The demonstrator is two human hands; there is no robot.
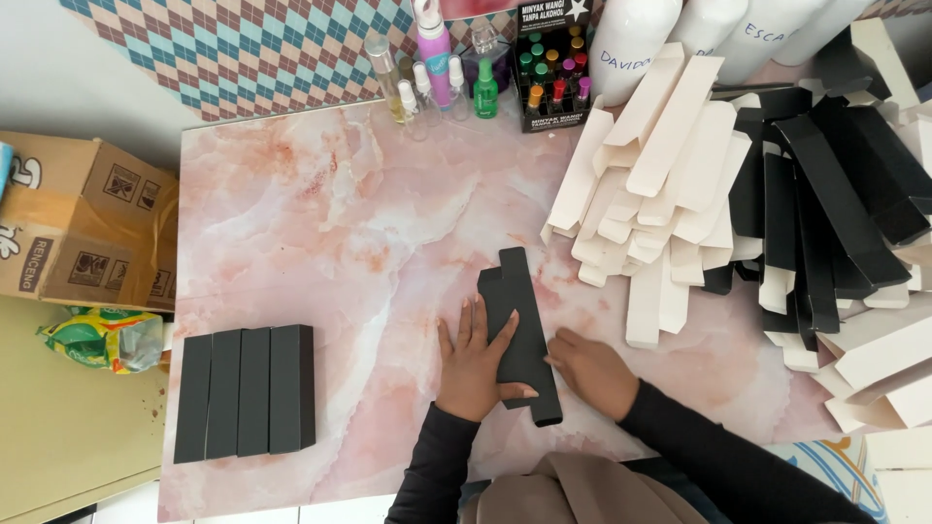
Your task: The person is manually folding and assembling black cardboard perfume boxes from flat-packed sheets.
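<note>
Black long sleeves [442, 466], perhaps taupe headscarf [573, 490]

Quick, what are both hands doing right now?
Left hand: open, fingers flat on the black box.
Right hand: touching the box's right edge; grip cannot be told.

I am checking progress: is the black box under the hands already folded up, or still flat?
Still flat. The black box lies pressed on the table under the left hand, its end flap spread out, unlike the four made-up boxes.
</note>
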